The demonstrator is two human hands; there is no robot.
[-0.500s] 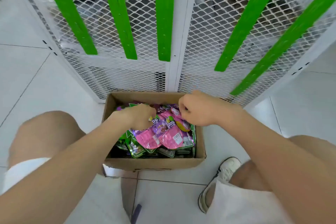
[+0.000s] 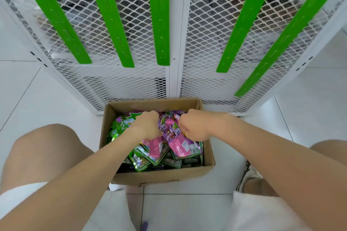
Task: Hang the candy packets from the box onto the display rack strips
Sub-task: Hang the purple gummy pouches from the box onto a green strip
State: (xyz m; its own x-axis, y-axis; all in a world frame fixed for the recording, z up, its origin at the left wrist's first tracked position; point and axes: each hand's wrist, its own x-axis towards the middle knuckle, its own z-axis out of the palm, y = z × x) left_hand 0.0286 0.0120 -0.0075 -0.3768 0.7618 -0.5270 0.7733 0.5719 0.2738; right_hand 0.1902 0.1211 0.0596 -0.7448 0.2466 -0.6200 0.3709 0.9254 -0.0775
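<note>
Pink candy packets (image 2: 176, 142) are gripped by the left hand (image 2: 148, 125) and right hand (image 2: 195, 127) over the box (image 2: 161, 176) at lower centre; bunched together, some could be dropped when lifted.

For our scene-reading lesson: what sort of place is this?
Probably a shop or stockroom: green display strips hang on a white mesh rack, and a cardboard box of candy packets sits on a tiled floor.
</note>
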